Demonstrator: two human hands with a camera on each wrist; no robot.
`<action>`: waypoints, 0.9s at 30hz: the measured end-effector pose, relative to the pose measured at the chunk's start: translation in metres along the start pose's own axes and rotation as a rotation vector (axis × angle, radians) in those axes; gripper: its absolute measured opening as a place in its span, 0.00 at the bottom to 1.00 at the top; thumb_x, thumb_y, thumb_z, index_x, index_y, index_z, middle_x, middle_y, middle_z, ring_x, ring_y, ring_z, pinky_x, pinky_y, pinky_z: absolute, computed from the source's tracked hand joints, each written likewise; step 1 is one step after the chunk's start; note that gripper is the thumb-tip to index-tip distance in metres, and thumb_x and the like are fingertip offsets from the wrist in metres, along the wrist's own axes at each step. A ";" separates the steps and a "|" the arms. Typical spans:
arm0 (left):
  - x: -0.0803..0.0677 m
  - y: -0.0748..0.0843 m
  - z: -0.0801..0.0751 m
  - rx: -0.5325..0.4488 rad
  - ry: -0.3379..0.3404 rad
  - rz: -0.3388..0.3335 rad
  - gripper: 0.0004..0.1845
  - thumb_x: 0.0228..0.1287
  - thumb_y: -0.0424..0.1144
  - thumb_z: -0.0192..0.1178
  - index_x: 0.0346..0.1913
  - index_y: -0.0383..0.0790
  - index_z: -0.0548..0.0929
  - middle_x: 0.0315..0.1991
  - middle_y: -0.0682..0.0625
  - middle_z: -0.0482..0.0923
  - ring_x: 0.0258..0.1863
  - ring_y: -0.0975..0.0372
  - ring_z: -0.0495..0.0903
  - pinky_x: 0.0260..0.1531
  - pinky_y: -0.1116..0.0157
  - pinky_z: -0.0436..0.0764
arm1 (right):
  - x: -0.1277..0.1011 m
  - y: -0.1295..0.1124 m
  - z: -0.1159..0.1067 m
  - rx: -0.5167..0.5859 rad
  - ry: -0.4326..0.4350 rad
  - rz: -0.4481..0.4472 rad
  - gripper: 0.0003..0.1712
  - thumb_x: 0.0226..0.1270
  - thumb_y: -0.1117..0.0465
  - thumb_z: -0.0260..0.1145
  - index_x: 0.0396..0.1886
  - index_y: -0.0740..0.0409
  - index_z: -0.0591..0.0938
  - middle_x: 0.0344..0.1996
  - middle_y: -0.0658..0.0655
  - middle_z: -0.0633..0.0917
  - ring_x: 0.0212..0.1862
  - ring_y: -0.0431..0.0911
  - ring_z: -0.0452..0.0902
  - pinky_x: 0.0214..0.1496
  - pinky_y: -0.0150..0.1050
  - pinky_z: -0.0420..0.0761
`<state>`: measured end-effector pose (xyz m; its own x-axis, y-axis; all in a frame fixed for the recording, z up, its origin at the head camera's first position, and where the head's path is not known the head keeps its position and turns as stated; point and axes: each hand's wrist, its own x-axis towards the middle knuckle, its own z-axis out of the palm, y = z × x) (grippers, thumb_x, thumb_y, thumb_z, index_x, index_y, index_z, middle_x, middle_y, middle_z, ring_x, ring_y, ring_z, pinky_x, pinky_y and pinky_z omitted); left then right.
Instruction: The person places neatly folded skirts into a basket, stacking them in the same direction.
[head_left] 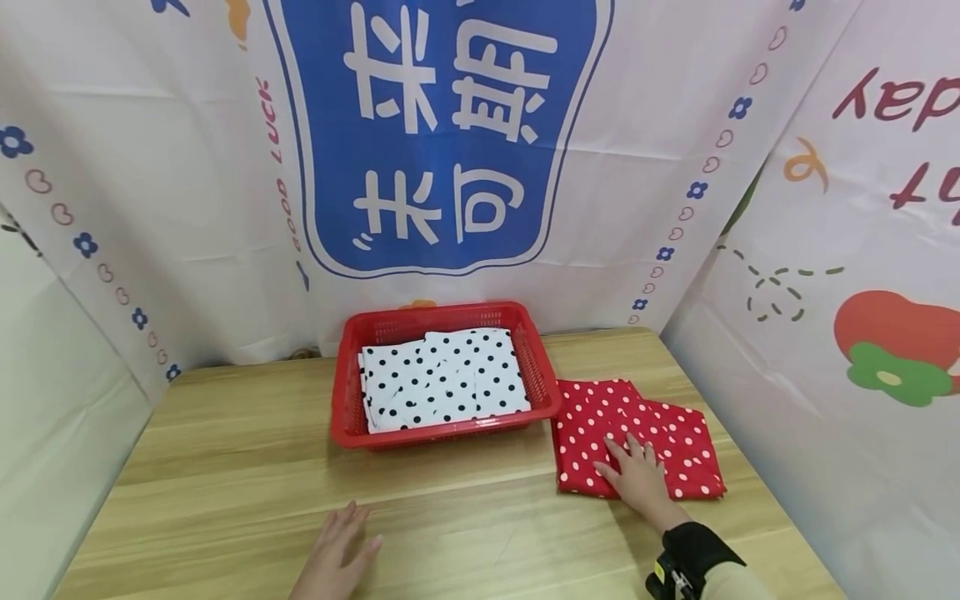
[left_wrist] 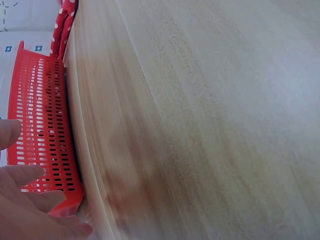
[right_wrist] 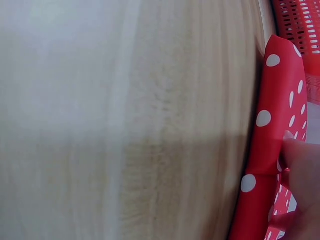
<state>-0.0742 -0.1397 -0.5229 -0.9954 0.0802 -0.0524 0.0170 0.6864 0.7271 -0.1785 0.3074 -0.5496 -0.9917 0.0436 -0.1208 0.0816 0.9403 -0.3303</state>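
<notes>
A folded red cloth with white dots [head_left: 637, 433] lies on the wooden table [head_left: 225, 467], just right of a red plastic basket [head_left: 345, 392]. My right hand [head_left: 633, 475] rests flat on the cloth's near part, fingers spread and straight. In the right wrist view a fingertip [right_wrist: 302, 165] touches the red dotted cloth [right_wrist: 270, 140] at its edge. Inside the basket lies a folded white cloth with black dots [head_left: 442, 379]. My left hand [head_left: 337, 554] lies flat on the bare table near the front edge, holding nothing. The left wrist view shows its fingers [left_wrist: 25, 210] close to the basket wall [left_wrist: 42, 130].
Printed white banners hang behind and to both sides of the table, closing it in. The table's right edge runs close beside the red cloth. A black wrist strap [head_left: 686, 558] sits on my right forearm.
</notes>
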 end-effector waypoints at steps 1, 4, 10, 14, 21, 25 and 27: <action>0.000 0.000 0.000 0.000 0.003 0.003 0.29 0.69 0.46 0.58 0.63 0.25 0.72 0.66 0.25 0.62 0.66 0.28 0.52 0.59 0.31 0.56 | -0.001 0.000 0.000 0.002 0.000 -0.002 0.37 0.65 0.49 0.66 0.68 0.64 0.70 0.66 0.79 0.60 0.66 0.79 0.48 0.60 0.78 0.52; -0.001 0.000 0.000 0.001 0.015 0.015 0.29 0.68 0.45 0.58 0.63 0.25 0.72 0.65 0.25 0.62 0.65 0.27 0.52 0.58 0.30 0.57 | -0.003 0.002 0.001 0.007 0.000 -0.005 0.37 0.65 0.49 0.66 0.67 0.64 0.70 0.66 0.79 0.60 0.66 0.79 0.49 0.60 0.78 0.52; -0.001 0.001 -0.001 0.002 0.032 0.026 0.30 0.68 0.45 0.58 0.62 0.24 0.72 0.65 0.25 0.63 0.65 0.27 0.53 0.57 0.29 0.57 | -0.012 0.006 0.003 -0.001 -0.001 -0.023 0.37 0.63 0.50 0.68 0.67 0.64 0.70 0.66 0.79 0.61 0.66 0.78 0.50 0.60 0.77 0.53; -0.001 0.001 -0.002 -0.003 0.024 0.017 0.30 0.68 0.45 0.58 0.63 0.24 0.71 0.66 0.25 0.62 0.65 0.28 0.52 0.57 0.30 0.57 | -0.020 0.010 0.004 0.002 -0.004 -0.036 0.37 0.62 0.49 0.68 0.67 0.63 0.71 0.66 0.78 0.61 0.66 0.78 0.50 0.60 0.78 0.52; -0.001 0.004 -0.004 -0.006 -0.002 -0.005 0.31 0.69 0.46 0.58 0.64 0.24 0.70 0.67 0.25 0.60 0.67 0.28 0.50 0.59 0.30 0.55 | -0.031 0.010 0.005 0.008 -0.011 -0.043 0.37 0.63 0.47 0.67 0.67 0.61 0.72 0.66 0.77 0.62 0.66 0.78 0.50 0.61 0.77 0.52; -0.001 0.004 -0.004 -0.012 0.000 -0.001 0.31 0.69 0.46 0.58 0.64 0.25 0.70 0.67 0.25 0.59 0.67 0.28 0.49 0.58 0.30 0.54 | -0.036 0.011 0.005 0.013 -0.020 -0.039 0.37 0.63 0.47 0.67 0.67 0.62 0.72 0.66 0.77 0.61 0.66 0.77 0.50 0.61 0.77 0.52; -0.001 0.003 -0.004 -0.013 0.004 0.005 0.30 0.69 0.45 0.58 0.64 0.25 0.70 0.67 0.25 0.59 0.67 0.28 0.49 0.58 0.29 0.54 | -0.039 0.012 0.005 0.015 -0.024 -0.035 0.37 0.63 0.48 0.67 0.67 0.62 0.71 0.66 0.77 0.61 0.66 0.77 0.50 0.61 0.77 0.52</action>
<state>-0.0733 -0.1407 -0.5176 -0.9957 0.0811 -0.0457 0.0213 0.6767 0.7360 -0.1382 0.3152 -0.5538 -0.9913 0.0022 -0.1317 0.0484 0.9359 -0.3489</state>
